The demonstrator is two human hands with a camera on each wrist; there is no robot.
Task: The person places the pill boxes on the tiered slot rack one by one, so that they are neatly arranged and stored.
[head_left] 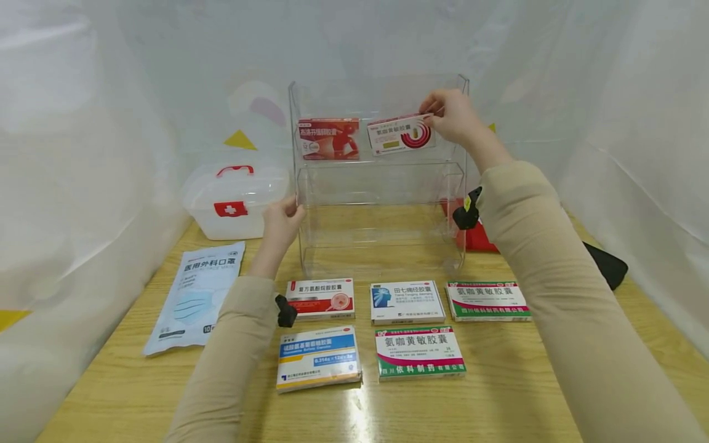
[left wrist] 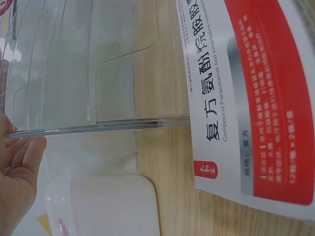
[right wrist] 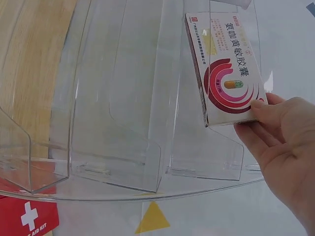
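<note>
A clear acrylic tiered rack [head_left: 382, 246] stands at the middle of the wooden table. On its top tier a red medicine box [head_left: 328, 139] stands at the left. My right hand [head_left: 439, 114] pinches the upper right corner of a white box with red rings [head_left: 400, 134] and holds it tilted in the top tier beside the red one. The right wrist view shows the same white box [right wrist: 229, 69] against my fingers [right wrist: 268, 125]. My left hand [head_left: 289, 210] grips the rack's left edge at the lower tier, where its fingers [left wrist: 19, 152] meet the rack edge [left wrist: 98, 127].
Several medicine boxes lie flat in front of the rack, among them a red and white one [head_left: 320, 298] and a blue and white one [head_left: 318, 358]. A mask packet [head_left: 196, 295] and a clear first-aid case [head_left: 235, 200] sit left; a red pouch [head_left: 479, 237] sits right.
</note>
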